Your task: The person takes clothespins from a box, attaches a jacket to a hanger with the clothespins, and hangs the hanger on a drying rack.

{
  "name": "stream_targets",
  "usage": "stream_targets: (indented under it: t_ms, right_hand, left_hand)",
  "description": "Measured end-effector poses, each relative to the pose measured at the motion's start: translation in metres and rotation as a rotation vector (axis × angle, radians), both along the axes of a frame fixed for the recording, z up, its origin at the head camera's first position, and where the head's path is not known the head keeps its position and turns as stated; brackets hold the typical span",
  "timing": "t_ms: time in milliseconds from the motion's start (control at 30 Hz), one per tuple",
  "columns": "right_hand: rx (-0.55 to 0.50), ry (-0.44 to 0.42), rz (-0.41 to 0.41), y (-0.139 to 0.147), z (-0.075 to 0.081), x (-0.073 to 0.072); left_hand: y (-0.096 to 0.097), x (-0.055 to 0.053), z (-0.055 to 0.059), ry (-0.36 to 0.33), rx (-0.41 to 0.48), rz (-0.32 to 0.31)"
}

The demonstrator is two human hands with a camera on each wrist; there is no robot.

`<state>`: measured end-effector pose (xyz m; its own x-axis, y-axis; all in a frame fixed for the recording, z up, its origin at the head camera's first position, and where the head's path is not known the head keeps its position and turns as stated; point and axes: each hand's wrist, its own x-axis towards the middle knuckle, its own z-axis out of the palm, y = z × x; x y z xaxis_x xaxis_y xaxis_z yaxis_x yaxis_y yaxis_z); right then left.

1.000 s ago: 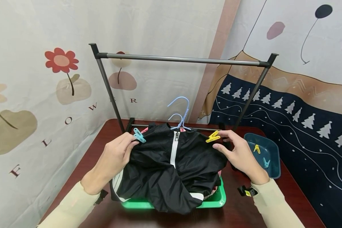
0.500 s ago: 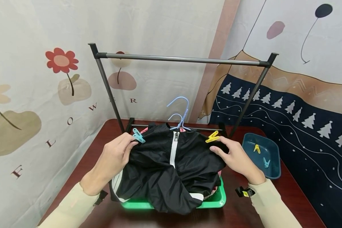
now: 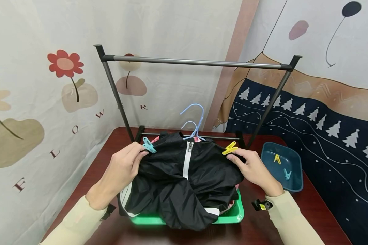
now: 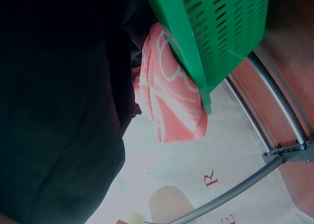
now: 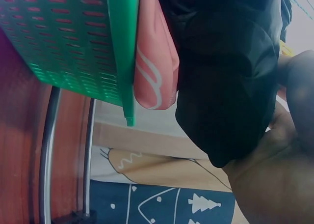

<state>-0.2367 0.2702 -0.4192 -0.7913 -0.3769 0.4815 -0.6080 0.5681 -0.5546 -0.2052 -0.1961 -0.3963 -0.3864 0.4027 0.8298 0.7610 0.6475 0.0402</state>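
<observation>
A black jacket (image 3: 171, 177) with a white zip strip lies over a green basket (image 3: 233, 219). A blue clothes hanger (image 3: 199, 122) sticks out of its collar. My left hand (image 3: 118, 168) pinches the jacket's left shoulder beside a light blue clothespin (image 3: 149, 145) clipped there. On the other shoulder sits a yellow clothespin (image 3: 230, 148), and my right hand (image 3: 257, 170) pinches the fabric just beside it. In the right wrist view, part of the right hand (image 5: 274, 175) shows at the jacket's edge. The left wrist view shows mostly dark jacket (image 4: 59, 111), with the left fingers hidden.
Behind the basket stands a metal clothes rack (image 3: 190, 62) with a horizontal bar. A dark blue tray (image 3: 294, 183) at right holds a yellow clothespin (image 3: 277, 159) and a blue one. Pink cloth (image 4: 171, 91) pokes from the basket. All stand on a red-brown table (image 3: 93, 177).
My right hand has shifted slightly left, its thumb and forefinger drawing closer together at the shoulder by the yellow clothespin. The left hand stays in place.
</observation>
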Motion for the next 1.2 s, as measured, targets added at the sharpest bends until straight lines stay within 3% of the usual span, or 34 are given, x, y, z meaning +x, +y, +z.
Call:
stream_targets:
  t_ms: [333,567,1200]
  right_hand:
    - [-0.067,0.041,-0.041,-0.002,0.0,0.002]
    - [-0.089,0.079,-0.101,-0.003,0.004,0.003]
    - [-0.134,0.157,-0.232,0.009,0.021,0.005]
  left_hand:
    - [-0.004,0.002,-0.001,-0.155,0.05,-0.002]
    - [-0.004,0.002,0.0,-0.161,0.091,-0.006]
    - [-0.016,0.007,-0.004,-0.268,0.188,0.112]
